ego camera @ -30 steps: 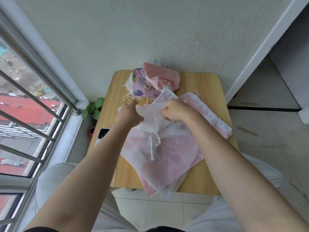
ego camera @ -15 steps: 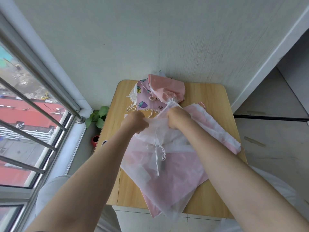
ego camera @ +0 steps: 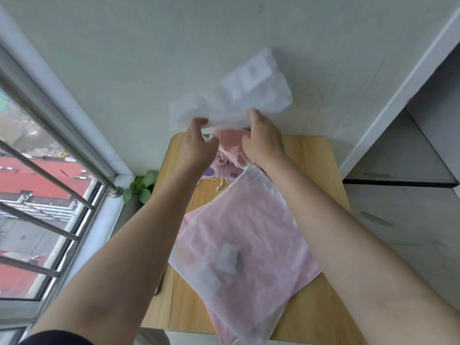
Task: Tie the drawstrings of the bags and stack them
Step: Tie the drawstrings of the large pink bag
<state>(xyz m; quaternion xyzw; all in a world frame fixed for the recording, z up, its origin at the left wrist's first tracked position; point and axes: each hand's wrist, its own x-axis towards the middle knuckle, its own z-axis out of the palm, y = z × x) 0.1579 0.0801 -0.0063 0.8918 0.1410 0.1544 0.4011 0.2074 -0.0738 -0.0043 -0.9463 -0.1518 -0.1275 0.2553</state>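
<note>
- The step now looks like moving the thin white bag (ego camera: 239,95) onto the pile of bags at the far end of the table (ego camera: 311,155). To do it well, keep the bag flat, bring it down slowly and let go with both hands together, so it lands neatly on top.
- The white bag is up in the air, in the upper middle of the frame, in front of the wall. It looks blurry.
- The left hand (ego camera: 196,143) has its fingers curled round the bag's lower left edge and grips it.
- The right hand (ego camera: 261,138) grips the lower right edge the same way.
- Under the hands sit the small pink bags (ego camera: 229,148), bunched at the far end of the table.
- Lower in the middle of the frame, another see-through white bag (ego camera: 239,235) lies flat on a pink bag (ego camera: 308,272).
</note>
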